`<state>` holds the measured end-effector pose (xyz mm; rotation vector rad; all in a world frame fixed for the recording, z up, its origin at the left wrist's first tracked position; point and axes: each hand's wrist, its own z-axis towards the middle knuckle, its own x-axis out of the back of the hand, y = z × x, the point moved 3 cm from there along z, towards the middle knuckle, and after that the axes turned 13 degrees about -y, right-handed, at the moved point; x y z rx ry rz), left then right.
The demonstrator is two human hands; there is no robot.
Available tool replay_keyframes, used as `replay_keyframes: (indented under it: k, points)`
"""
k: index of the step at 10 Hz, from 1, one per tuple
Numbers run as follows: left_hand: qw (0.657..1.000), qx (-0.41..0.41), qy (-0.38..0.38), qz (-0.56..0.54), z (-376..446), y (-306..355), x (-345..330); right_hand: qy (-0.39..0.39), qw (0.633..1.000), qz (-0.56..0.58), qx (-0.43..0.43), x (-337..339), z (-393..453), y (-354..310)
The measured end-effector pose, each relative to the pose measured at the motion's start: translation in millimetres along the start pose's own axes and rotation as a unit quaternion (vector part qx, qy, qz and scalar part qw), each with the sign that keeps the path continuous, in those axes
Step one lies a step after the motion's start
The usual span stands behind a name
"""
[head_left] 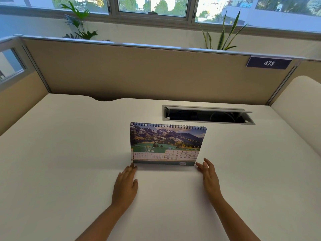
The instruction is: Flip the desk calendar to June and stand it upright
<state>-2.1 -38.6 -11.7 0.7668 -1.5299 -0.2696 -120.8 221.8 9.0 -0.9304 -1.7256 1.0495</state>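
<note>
The desk calendar (166,144) stands upright on the white desk (69,153), spiral binding at the top. Its front page shows a mountain lake photo above a green JUNE band and a date grid. My left hand (126,184) lies palm down on the desk just in front of the calendar's lower left corner, fingertips close to that corner. My right hand (209,176) is by the lower right corner, fingers spread, just apart from the calendar's edge. Neither hand holds anything.
An open cable hatch (207,114) is set into the desk behind the calendar on the right. A beige partition (139,72) with a "473" plate (268,63) closes off the back. Plants (78,23) and windows lie beyond it.
</note>
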Motion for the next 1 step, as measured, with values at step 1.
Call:
replay_keyframes:
  k: [1]
  points:
    - [0.998, 0.021, 0.051, 0.011, -5.0, -3.1, -0.2, 0.030, 0.999, 0.026, -0.003, 3.1, 0.4, -4.0]
